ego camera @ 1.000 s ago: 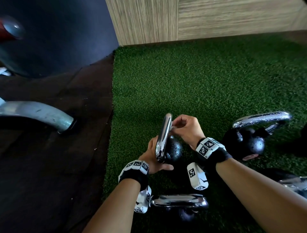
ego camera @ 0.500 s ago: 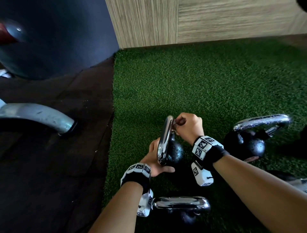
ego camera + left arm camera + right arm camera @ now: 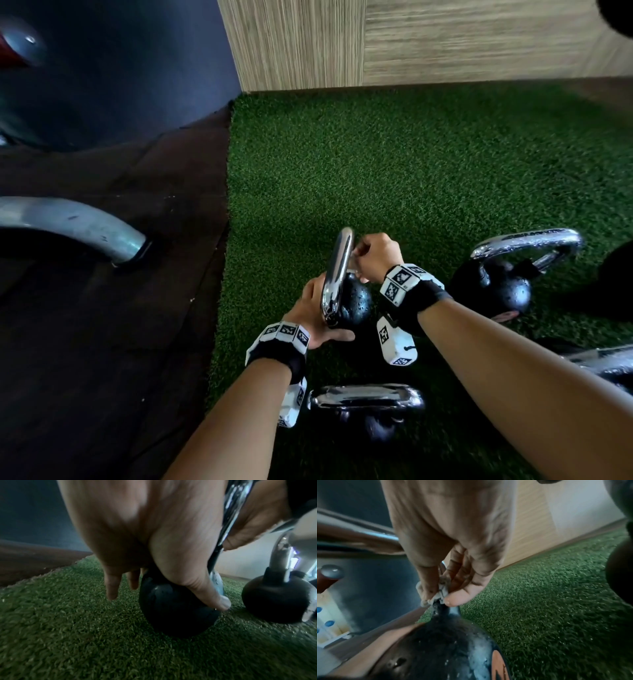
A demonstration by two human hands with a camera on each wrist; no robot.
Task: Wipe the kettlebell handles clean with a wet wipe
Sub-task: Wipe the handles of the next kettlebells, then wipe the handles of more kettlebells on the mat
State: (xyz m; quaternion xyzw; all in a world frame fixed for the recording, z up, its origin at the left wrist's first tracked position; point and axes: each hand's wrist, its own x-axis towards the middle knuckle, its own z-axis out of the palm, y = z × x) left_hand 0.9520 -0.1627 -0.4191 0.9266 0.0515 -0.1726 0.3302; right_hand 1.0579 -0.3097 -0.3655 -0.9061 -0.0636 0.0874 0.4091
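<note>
On the green turf (image 3: 411, 164), just right of the dark floor mat (image 3: 113, 308), the left hand (image 3: 310, 317) cups the black ball of a small kettlebell (image 3: 352, 305), fingers loosely spread and thumb pressed on it. Its chrome handle (image 3: 337, 270) runs near to far, edge-on to the head view. On the handle's far-right side, the right hand (image 3: 375, 255) pinches a crumpled wet wipe (image 3: 441, 592) (greyed already) against the handle's base. The next stroke likely follows that long axis.
</note>
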